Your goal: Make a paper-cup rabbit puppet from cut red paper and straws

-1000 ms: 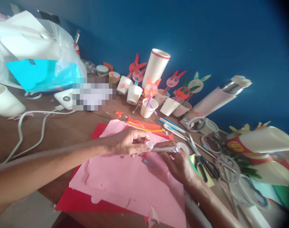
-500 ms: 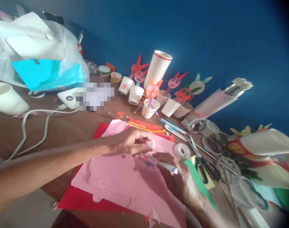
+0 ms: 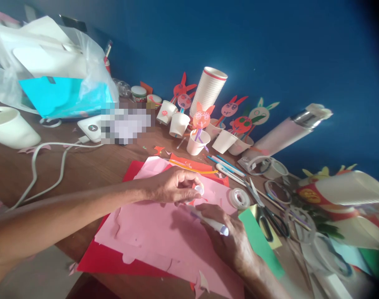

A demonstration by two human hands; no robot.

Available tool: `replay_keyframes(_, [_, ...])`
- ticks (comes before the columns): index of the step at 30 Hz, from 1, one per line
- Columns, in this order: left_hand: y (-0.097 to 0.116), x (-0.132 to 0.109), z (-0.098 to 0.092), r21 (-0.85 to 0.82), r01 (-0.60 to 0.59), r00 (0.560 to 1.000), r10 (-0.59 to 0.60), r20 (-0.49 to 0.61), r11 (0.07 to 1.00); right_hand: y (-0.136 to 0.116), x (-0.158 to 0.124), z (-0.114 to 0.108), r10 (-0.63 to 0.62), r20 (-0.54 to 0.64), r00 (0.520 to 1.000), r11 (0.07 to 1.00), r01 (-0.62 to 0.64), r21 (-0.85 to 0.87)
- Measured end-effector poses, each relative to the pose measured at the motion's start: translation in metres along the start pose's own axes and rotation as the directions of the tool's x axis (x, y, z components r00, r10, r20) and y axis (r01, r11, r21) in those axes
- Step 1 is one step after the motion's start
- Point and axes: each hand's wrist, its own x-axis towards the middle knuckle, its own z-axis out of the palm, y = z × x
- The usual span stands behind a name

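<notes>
My left hand (image 3: 172,185) rests on a pink paper sheet (image 3: 164,232) with its fingers pinched on a small white cap (image 3: 199,189). My right hand (image 3: 230,238) grips a white marker (image 3: 210,221), its tip pointing down-left onto the pink sheet just below the left hand's fingers. The pink sheet lies on a red sheet (image 3: 96,261) spread over the brown table (image 3: 83,170).
A tape roll (image 3: 239,198), scissors (image 3: 267,216), pens (image 3: 227,165) and a green paper strip (image 3: 259,243) lie right of my hands. Paper cups with rabbit cut-outs (image 3: 200,128) and a cup stack (image 3: 209,89) stand at the blue wall. A white cable (image 3: 49,166) and plastic bag (image 3: 49,70) lie left.
My right hand has swung the marker from lying level near the tape roll down to point onto the pink sheet. The left hand has stayed put with the cap.
</notes>
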Motion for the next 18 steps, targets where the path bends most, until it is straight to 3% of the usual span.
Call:
replay_keyframes(12, [-0.009,0.002,-0.002,0.024,-0.080,0.996,0.079,0.030,0.997,-0.006,0.004,0.006,0.006,-0.013,1.000,0.998,-0.006,-0.057])
replay_keyframes(18, [-0.008,0.001,-0.004,0.031,-0.048,0.998,0.047,0.044,0.998,-0.012,0.009,0.008,-0.021,-0.009,1.000,0.998,0.021,-0.065])
